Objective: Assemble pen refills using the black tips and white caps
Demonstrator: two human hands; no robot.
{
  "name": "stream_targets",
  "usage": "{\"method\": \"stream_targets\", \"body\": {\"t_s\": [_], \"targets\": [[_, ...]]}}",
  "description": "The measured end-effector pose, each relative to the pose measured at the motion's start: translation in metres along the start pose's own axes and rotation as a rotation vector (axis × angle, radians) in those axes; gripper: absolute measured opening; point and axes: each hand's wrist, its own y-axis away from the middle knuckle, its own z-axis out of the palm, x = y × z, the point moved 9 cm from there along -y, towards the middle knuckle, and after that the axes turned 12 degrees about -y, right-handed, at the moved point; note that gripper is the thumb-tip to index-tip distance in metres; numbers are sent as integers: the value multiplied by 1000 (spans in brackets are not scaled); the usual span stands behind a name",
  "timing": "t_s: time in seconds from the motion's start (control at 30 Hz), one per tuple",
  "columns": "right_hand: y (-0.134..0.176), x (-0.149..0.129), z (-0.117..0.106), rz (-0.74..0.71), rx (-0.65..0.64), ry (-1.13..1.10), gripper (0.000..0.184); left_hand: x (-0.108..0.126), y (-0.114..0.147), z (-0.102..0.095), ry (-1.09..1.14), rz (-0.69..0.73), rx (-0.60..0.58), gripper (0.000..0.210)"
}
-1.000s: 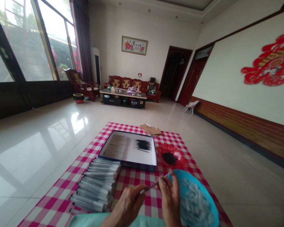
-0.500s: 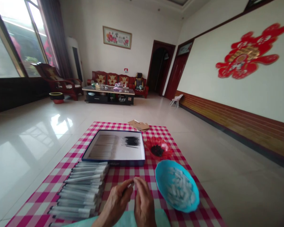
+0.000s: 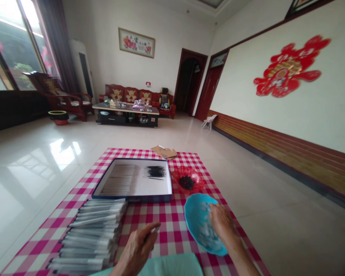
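My left hand (image 3: pixel 140 244) is closed above the checked tablecloth, thumb and index finger pinching a small pen part (image 3: pixel 155 229). Only its pale tip shows; the rest is hidden in the hand. Over the right side of a blue bowl (image 3: pixel 191 214) is my right hand (image 3: pixel 222 219), its fingers pointing down among the whitish pen caps (image 3: pixel 206 230). Blur and the angle hide whether these fingers grip a cap. Left of my left hand lies a stacked pile of pens (image 3: pixel 93 230) with clear barrels and dark ends.
Behind the pile stands a shallow tray (image 3: pixel 152 188) with clear tubes (image 3: pixel 119 179) and thin black refills (image 3: pixel 156 171). A red bowl (image 3: pixel 200 177) of small black pieces (image 3: pixel 186 182) sits behind the blue bowl. Brown cardboard (image 3: pixel 165 152) lies at the table's far edge.
My right hand has parted from my left and moved right into the blue bowl. The left hand stays near its place, still pinching. The camera view has shifted slightly right.
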Motion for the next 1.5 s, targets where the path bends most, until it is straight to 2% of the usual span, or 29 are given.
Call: {"method": "stream_targets", "body": {"t_s": [0.17, 0.33, 0.4, 0.47, 0.57, 0.63, 0.73, 0.9, 1.03, 1.17, 1.23, 1.33, 1.4, 1.5], "targets": [[-1, -1, 16, 8, -35, -6, 31, 3, 1, -1, 1, 0, -3, 46], [1, -27, 8, -47, -17, -115, 37, 6, 3, -5, 5, 1, 21, 45], [9, -48, 0, -74, -3, -311, 36, 8, 3, -4, 17, 4, 32, 44], [21, -68, 0, -26, -20, -743, 33, 12, 3, -2, 23, 13, 27, 42], [46, -101, 23, 163, -161, -1333, 38, 20, 3, 1, 18, 29, 4, 41], [60, -120, 37, 248, -203, -1570, 37, 25, 4, 0, 17, 38, 8, 41], [74, -138, 52, 315, -228, -1720, 36, 29, 6, -5, 14, 51, 24, 40], [82, -151, 58, 333, -282, -1722, 40, 28, 10, -9, 22, 60, 32, 38], [85, -148, 62, 350, -275, -1725, 41, 22, 9, -6, 71, 53, 43, 38], [80, -135, 59, 303, -181, -1663, 35, 3, 4, 1, 327, -110, 20, 54], [76, -137, 51, 177, -184, -1484, 31, -5, 2, 4, 479, -201, 3, 65], [75, -148, 43, -102, -182, -1056, 24, -9, 1, 4, 597, -261, 18, 71], [81, -151, 52, -248, -138, -799, 27, -8, 1, 6, 629, -268, 10, 72], [93, -146, 80, -355, -38, -559, 35, -6, 1, 13, 636, -259, -18, 72]]}}
